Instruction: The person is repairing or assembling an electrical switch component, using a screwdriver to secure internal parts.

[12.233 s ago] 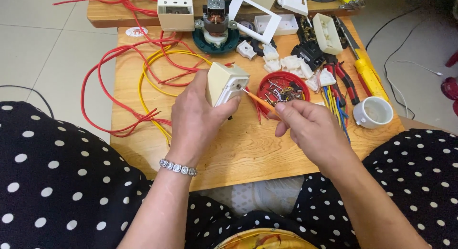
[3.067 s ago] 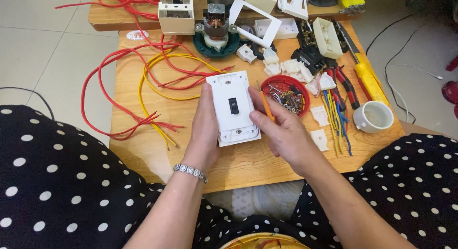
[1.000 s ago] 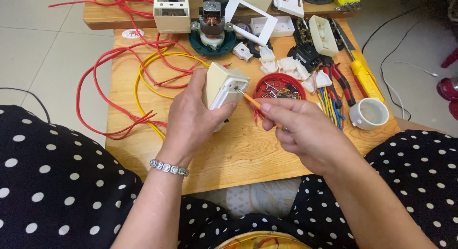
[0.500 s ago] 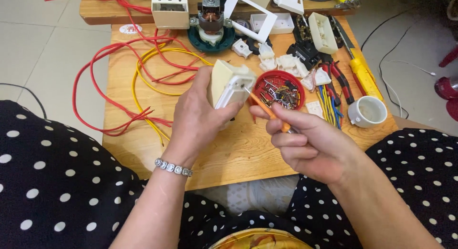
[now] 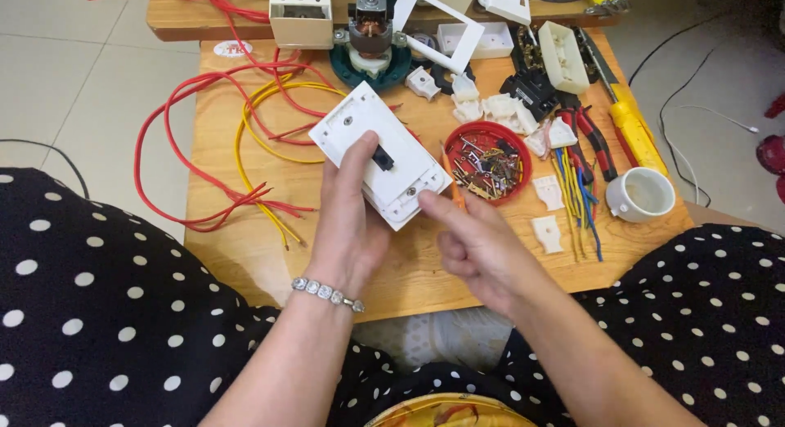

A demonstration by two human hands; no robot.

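While half a second ago the plate stood on edge with the tool at its side, it now lies face-up toward the head camera:

Change: the white switch plate [image 5: 380, 155] has been turned from edge-on to flat, its black rocker and two screw holes showing — by my reading, the work on its side has paused and the front face is being checked.

Left hand: the left hand [image 5: 350, 222] grips the plate from below, thumb laid up across the face beside the rocker, fingers closed behind it.

Right hand: the right hand [image 5: 478, 251] has drawn back from the plate's side; forefinger and thumb touch the plate's lower corner, the other fingers curled in. An orange screwdriver [image 5: 454, 190] pokes up from this grip, mostly hidden.

Where the plate is: held above the wooden table [image 5: 245, 247], just left of the red dish of metal bits [image 5: 489, 159].

Table: red wires [image 5: 188, 141] and yellow wires [image 5: 245, 149] loop across the left half; a small motor [image 5: 370, 34], white frames and socket parts crowd the far edge; red-handled pliers [image 5: 593, 141], a yellow tool [image 5: 634, 132], coloured wire offcuts [image 5: 576, 194] and a white cup [image 5: 643, 195] lie to the right.

Room: pale tiled floor [image 5: 74, 75] around a low table — the person sits at it, knees in black polka-dot cloth on either side.
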